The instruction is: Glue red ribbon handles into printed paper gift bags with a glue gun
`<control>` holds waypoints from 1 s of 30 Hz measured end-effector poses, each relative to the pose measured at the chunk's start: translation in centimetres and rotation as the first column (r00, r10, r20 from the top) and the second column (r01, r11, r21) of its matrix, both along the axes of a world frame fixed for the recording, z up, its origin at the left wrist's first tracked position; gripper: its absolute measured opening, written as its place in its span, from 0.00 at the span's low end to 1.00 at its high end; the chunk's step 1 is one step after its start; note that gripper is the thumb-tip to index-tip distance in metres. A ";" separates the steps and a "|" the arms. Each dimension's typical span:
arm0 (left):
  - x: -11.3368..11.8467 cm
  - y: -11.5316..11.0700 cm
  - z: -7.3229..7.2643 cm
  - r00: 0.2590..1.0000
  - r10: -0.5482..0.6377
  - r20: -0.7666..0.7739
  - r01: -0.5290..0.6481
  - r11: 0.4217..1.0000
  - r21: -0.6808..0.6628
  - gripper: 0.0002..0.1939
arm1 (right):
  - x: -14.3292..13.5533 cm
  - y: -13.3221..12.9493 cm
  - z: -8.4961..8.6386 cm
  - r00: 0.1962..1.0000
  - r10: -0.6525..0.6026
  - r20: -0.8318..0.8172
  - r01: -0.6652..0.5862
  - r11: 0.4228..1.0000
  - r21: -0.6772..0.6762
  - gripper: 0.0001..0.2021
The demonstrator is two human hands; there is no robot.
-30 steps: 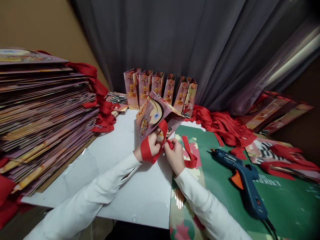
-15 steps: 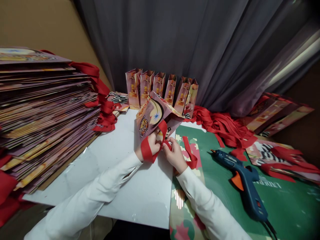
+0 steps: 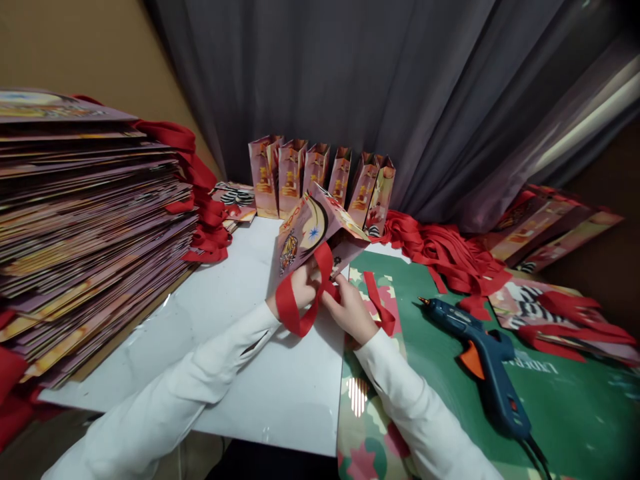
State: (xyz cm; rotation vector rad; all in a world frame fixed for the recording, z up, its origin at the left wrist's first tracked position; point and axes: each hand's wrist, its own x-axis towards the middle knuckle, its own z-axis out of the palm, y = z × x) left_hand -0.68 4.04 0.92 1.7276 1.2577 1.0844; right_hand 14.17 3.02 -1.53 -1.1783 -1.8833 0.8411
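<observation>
A patterned paper bag [image 3: 305,230] is tilted above the white board, its opening turned toward me. My left hand [image 3: 304,287] is at the bag's opening, with fingers closed and partly hidden behind a red ribbon [image 3: 295,319]. The ribbon loops around that hand and rises to the bag's mouth. Just right of it, my right hand [image 3: 350,308] pinches the ribbon between thumb and fingers near the opening. What the fingertips do inside the bag's edge is hidden.
A tall stack of flat bags [image 3: 95,233] stands left. Upright bags [image 3: 291,177] line the back. Red ribbons [image 3: 440,250] lie behind a green board [image 3: 425,373] bearing a blue glue gun [image 3: 487,360]. More bags [image 3: 545,220] stand right.
The ribbon loop below my left hand hangs lower and wider. Both hands have drawn slightly closer together at the bag, and the bag has turned a little.
</observation>
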 end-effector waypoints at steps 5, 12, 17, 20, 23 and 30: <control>0.2 0.3 -0.2 0.996 0.068 0.054 -0.067 0.998 -0.019 0.14 | -0.3 -0.3 0.3 0.999 -0.041 -0.025 0.041 0.999 0.001 0.09; 0.4 0.3 -0.9 0.986 0.119 0.115 -0.111 0.991 -0.070 0.12 | -1.1 -1.3 -0.1 0.957 -0.231 0.177 0.207 0.967 0.146 0.10; 0.4 0.3 -1.0 0.977 0.140 0.158 -0.131 0.989 -0.066 0.10 | -1.3 -1.4 0.1 0.948 -0.273 0.163 0.253 0.958 0.135 0.11; 0.1 0.7 -0.6 0.972 0.138 0.188 -0.132 0.990 -0.048 0.06 | -0.8 -1.5 0.5 0.990 -0.127 0.063 0.126 0.992 0.017 0.11; -0.9 1.4 0.0 0.966 0.133 0.222 -0.128 0.991 -0.037 0.02 | 0.4 -2.3 0.9 1.000 -0.027 -0.002 0.026 0.996 -0.082 0.12; -3.2 2.8 -0.2 0.923 0.161 0.350 -0.163 0.986 -0.024 0.09 | 5.6 -8.6 1.5 0.996 -0.010 0.085 0.025 0.984 -0.177 0.16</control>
